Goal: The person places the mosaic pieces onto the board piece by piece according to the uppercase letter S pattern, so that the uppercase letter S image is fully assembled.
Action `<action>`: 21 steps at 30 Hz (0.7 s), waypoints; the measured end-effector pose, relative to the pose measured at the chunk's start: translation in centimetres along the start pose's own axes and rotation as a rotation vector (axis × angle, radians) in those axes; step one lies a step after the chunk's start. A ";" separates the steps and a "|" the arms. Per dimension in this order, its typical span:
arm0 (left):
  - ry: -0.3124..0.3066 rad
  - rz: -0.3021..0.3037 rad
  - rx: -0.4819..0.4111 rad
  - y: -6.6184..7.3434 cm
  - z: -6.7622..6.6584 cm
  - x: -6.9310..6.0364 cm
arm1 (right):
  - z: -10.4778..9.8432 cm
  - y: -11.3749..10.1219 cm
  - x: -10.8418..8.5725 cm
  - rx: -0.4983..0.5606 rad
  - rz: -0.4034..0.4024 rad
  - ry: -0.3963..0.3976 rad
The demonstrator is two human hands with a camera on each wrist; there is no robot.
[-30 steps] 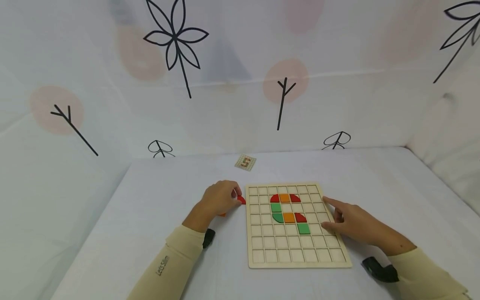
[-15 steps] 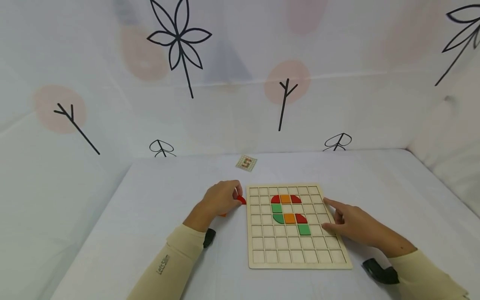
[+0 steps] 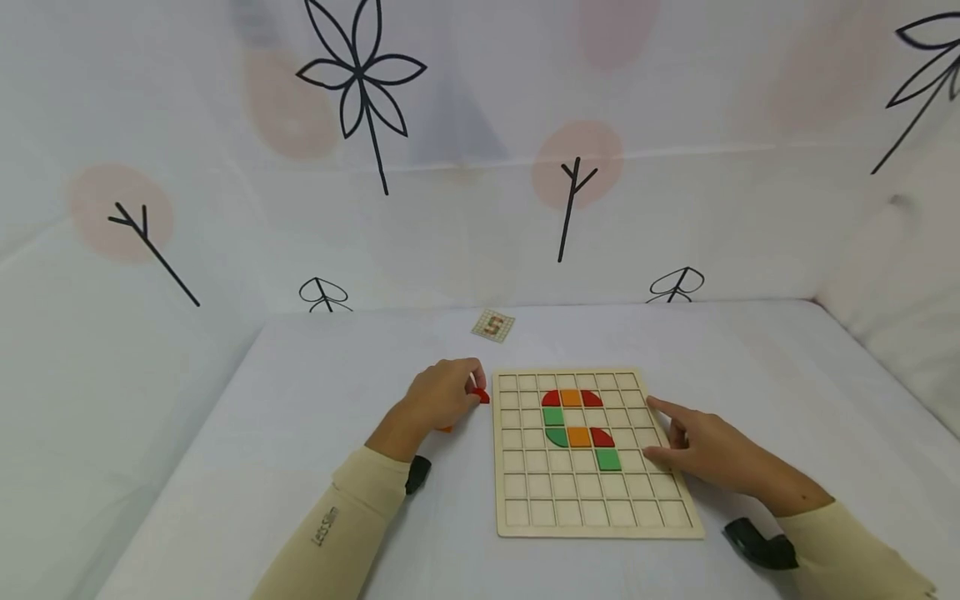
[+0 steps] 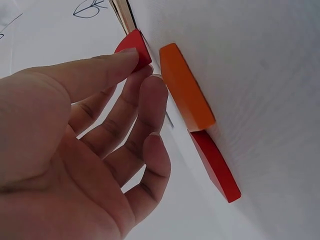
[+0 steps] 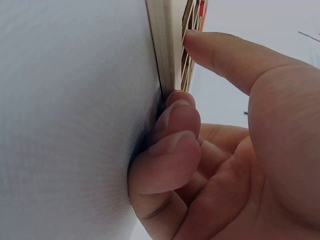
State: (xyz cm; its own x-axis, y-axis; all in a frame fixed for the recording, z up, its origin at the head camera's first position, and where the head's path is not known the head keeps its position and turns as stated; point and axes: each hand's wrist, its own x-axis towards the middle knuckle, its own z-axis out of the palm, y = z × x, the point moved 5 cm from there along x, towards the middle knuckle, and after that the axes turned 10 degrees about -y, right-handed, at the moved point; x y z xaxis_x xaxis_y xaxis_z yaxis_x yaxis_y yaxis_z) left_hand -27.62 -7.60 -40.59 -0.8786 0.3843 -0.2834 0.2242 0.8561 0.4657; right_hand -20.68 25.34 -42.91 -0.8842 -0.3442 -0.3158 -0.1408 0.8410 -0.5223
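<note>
My left hand [image 3: 442, 392] pinches a red quarter-circle tile [image 4: 137, 47] between thumb and fingers, just off the left side of the wooden grid board [image 3: 525, 508]. Below that hand, an orange tile [image 4: 185, 92] and a second red tile [image 4: 217, 167] lie on the table, touching end to end. Red, orange and green tiles [image 3: 579, 437] sit in the board's cells in a winding line. My right hand [image 3: 708, 446] rests along the board's right edge, index finger and thumb spread apart. Its thumb [image 5: 215, 50] touches the rim, while other fingers bend beside the edge.
A small pattern card [image 3: 492, 326] with an S-shaped design lies behind the board on the white table [image 3: 360, 350]. Printed white cloth [image 3: 465, 225] hangs at the back and sides. Dark wrist devices [image 3: 761, 543] are strapped under both sleeves.
The red tile in my left hand has shifted and turned slightly in the fingers, a little away from the board. My right hand and the board stay in place; the head view drifts slightly.
</note>
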 end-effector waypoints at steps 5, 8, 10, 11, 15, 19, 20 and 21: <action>0.007 0.001 -0.025 0.1 -0.1 0.1 | 0.1 0.0 0.0 -0.005 0.003 0.002; 0.013 0.005 -0.039 0.2 -0.3 0.1 | 0.0 0.0 0.0 -0.006 0.001 0.005; 0.017 0.007 -0.051 0.4 -0.4 0.1 | 0.1 0.0 0.0 0.000 0.006 0.001; 0.017 0.009 -0.057 0.5 -0.4 0.0 | 0.1 0.0 0.0 0.003 0.009 -0.002; 0.027 0.017 -0.066 0.8 -0.6 -0.1 | 0.1 0.0 0.0 0.016 0.012 -0.015; 0.043 0.045 -0.074 1.1 -0.8 -0.1 | 0.0 -0.1 0.0 0.013 0.005 -0.013; 0.047 0.057 -0.080 1.2 -0.8 -0.1 | 0.0 -0.1 0.1 0.011 0.005 -0.011; 0.051 0.072 -0.088 1.3 -0.9 -0.1 | 0.0 -0.1 0.0 0.009 0.001 -0.010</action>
State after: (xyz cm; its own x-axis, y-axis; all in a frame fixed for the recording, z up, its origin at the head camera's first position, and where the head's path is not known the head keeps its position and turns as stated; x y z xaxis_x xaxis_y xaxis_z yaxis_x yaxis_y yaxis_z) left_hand -27.57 -6.81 -39.21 -0.8825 0.4235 -0.2044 0.2515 0.7923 0.5558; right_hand -20.73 25.29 -42.86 -0.8796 -0.3480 -0.3243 -0.1364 0.8376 -0.5289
